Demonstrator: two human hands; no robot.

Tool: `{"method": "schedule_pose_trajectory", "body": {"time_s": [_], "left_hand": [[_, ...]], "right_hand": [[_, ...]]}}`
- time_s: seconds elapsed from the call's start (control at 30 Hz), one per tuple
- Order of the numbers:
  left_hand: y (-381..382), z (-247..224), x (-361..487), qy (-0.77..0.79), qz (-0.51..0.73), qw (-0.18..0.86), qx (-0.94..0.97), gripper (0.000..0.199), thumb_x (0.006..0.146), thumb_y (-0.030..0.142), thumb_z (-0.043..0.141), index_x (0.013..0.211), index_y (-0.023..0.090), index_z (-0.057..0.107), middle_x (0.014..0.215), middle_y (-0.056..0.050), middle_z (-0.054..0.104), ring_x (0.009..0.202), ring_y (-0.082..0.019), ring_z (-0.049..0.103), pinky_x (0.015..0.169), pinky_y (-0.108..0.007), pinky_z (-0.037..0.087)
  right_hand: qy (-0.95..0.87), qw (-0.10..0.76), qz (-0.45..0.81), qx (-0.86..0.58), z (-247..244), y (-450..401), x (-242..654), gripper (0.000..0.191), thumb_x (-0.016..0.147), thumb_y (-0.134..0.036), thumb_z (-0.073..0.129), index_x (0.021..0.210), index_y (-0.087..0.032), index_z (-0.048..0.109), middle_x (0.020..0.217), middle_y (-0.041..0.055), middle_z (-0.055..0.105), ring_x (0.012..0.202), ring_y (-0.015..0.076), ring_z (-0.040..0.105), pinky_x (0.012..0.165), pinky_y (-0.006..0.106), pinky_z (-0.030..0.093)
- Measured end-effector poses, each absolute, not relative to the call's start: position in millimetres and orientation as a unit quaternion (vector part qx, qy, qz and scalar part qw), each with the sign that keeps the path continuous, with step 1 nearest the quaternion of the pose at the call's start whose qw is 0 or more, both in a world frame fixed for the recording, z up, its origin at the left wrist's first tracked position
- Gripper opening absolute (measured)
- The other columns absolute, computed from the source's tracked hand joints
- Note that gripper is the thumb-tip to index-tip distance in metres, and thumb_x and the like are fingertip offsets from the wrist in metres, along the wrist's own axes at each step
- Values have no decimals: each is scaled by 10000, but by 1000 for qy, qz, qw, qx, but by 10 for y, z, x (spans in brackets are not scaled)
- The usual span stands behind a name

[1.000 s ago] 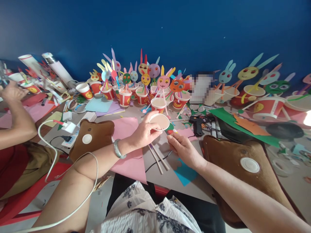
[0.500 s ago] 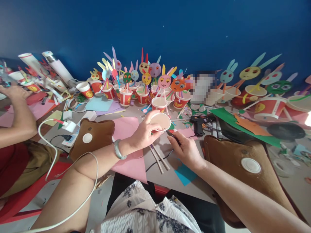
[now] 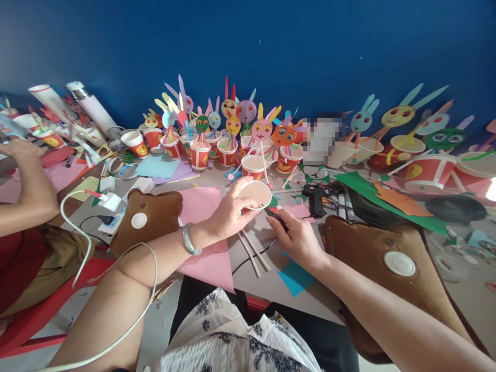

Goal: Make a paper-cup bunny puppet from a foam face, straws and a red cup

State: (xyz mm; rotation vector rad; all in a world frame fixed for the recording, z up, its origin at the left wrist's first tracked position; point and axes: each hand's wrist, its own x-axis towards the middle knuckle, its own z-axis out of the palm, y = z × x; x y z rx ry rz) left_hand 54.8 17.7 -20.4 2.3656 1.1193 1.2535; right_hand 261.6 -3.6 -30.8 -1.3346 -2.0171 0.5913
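My left hand (image 3: 231,213) is closed around a paper cup (image 3: 257,192), its open mouth tilted towards me and the thumb lying over the near rim. A slim tool with a dark handle (image 3: 279,220) is gripped in my right hand (image 3: 303,241). Its tip meets the near right part of the cup's rim; fingers and cup cover the rest, so its exact kind is unclear. Below the cup, pale paper strips (image 3: 251,253) lie on the table. Behind it stands a red paper cup (image 3: 253,168) bearing a pink rabbit-faced figure (image 3: 262,130).
Several red cups with paper rabbit figures line the blue wall. A black glue gun (image 3: 316,199) lies right of centre. Brown plush warmers (image 3: 364,248) flank my arms. Pink paper (image 3: 201,206) lies under my left arm, with a white cable (image 3: 154,279) looped across it. A co-worker's arm (image 3: 36,191) is at left.
The cup in my left hand has shifted very slightly left. Both hands keep their grip, and the tool stays at the rim.
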Motion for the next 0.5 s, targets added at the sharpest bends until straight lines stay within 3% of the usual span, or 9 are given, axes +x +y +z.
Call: {"method": "schedule_pose_trajectory", "body": {"time_s": [0.1, 0.2, 0.27, 0.4, 0.5], "left_hand": [[176, -201, 550, 382, 432, 115, 809, 142, 908, 275, 638, 822, 173, 688, 1433, -139, 440, 1362, -271, 480, 1122, -493, 443], [184, -204, 551, 379, 434, 116, 809, 146, 907, 275, 640, 816, 171, 685, 1412, -139, 452, 1349, -263, 487, 1125, -490, 439], [190, -207, 550, 377, 436, 122, 808, 142, 907, 267, 640, 813, 169, 683, 1407, -140, 453, 1341, -258, 493, 1105, -474, 462], [197, -206, 550, 371, 448, 128, 804, 139, 905, 242, 637, 803, 159, 680, 1403, -153, 445, 1337, -256, 494, 1055, -429, 507], [195, -204, 552, 377, 446, 123, 802, 125, 895, 233, 649, 798, 159, 678, 1395, -153, 452, 1330, -262, 501, 1074, -446, 493]], "right_hand": [[-795, 295, 109, -518, -344, -44, 2655, 347, 961, -487, 432, 837, -207, 595, 563, 8, 533, 481, 137, 442, 515, 275, 232], [-789, 300, 112, -524, -334, -32, 2656, 339, 947, -489, 454, 841, -203, 601, 575, 9, 528, 494, 138, 444, 522, 279, 217], [-767, 318, 213, -515, -297, -17, 2635, 330, 931, -500, 479, 794, -208, 550, 591, -7, 495, 523, 131, 427, 530, 269, 251], [-640, 303, 540, -455, -210, 10, 2582, 424, 922, -600, 462, 720, -233, 394, 543, -68, 335, 469, 96, 268, 459, 245, 246], [-586, 281, 622, -437, -188, 16, 2571, 447, 913, -635, 457, 723, -241, 364, 522, -90, 280, 444, 85, 191, 422, 237, 204]]}}
